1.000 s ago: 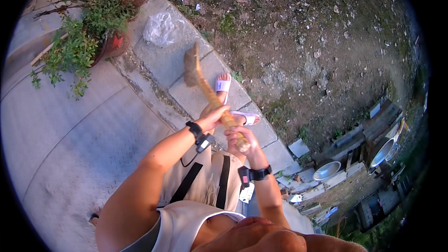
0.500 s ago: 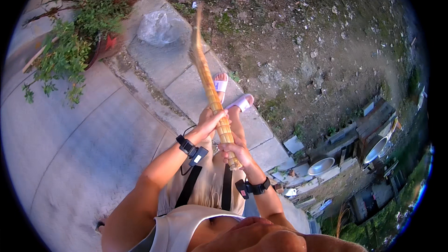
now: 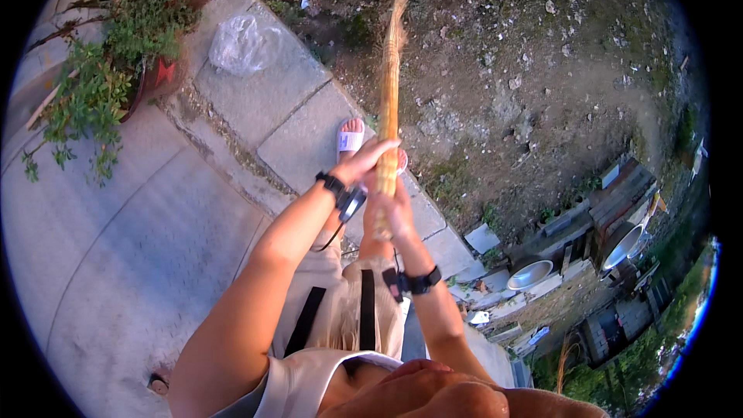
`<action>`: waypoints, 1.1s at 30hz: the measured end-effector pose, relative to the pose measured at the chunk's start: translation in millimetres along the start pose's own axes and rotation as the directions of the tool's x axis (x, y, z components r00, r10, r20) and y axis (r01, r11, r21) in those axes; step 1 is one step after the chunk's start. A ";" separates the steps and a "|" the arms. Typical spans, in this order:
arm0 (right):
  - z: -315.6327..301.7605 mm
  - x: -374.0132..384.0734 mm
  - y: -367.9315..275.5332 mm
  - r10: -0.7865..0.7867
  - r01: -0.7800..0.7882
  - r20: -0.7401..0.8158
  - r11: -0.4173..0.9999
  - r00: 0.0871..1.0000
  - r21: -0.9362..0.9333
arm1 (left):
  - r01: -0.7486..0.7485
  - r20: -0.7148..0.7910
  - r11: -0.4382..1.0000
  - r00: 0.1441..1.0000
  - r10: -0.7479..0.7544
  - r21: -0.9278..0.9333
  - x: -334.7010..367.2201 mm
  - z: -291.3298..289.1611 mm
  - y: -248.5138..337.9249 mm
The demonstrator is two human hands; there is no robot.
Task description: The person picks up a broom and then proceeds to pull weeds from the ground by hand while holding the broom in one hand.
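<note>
A long yellow straw broom (image 3: 390, 85) stretches away from me, its thin frayed tip over the dirt at the top. My left hand (image 3: 367, 158) is closed around its shaft, the farther of the two hands. Closer to my body, my right hand (image 3: 398, 210) wraps the shaft near the thick butt end; motion blurs it somewhat. Both wrists wear black straps with small devices. The broom's shaft and my hands partly cover my feet in light sandals (image 3: 350, 139).
Paving slabs (image 3: 298, 139) lie under me, bordered by littered bare dirt (image 3: 526, 70). At the upper left stand potted plants (image 3: 147, 39) and a crumpled clear plastic bag (image 3: 244, 45). Planks (image 3: 623, 193) and metal basins (image 3: 531, 274) sit to the right.
The broom's tip has swung right and farther out over the dirt. Both hands have moved away from my body with it, still gripping the shaft.
</note>
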State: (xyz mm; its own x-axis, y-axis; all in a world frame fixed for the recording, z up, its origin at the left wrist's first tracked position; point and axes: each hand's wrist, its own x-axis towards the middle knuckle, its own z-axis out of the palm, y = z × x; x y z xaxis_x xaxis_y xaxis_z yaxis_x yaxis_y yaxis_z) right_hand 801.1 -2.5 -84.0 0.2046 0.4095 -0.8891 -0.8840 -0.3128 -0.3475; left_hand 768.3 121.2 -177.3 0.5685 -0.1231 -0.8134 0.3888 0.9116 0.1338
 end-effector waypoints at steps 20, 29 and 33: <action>-14.0 -49.1 -18.3 0.173 -0.172 0.008 0.968 0.985 0.184 | -0.026 -0.127 0.996 0.991 0.037 0.086 -39.8 51.7 -27.5; -58.7 13.6 7.8 0.320 -0.557 0.456 0.478 0.831 0.679 | 0.113 -0.283 0.951 0.959 -0.028 0.289 13.3 4.4 -31.4; -53.8 -37.7 -11.0 0.159 -0.126 -0.077 0.938 0.984 0.322 | 0.166 -0.036 0.977 0.986 -0.162 0.135 20.1 55.1 -60.1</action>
State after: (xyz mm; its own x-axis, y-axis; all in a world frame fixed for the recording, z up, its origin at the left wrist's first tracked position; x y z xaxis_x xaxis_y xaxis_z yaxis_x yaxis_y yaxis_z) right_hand 825.7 -60.6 -62.7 0.0934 0.2871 -0.9533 -0.9906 -0.0696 -0.1180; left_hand 796.3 42.3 -170.5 0.4716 -0.2553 -0.8441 0.5720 0.8171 0.0724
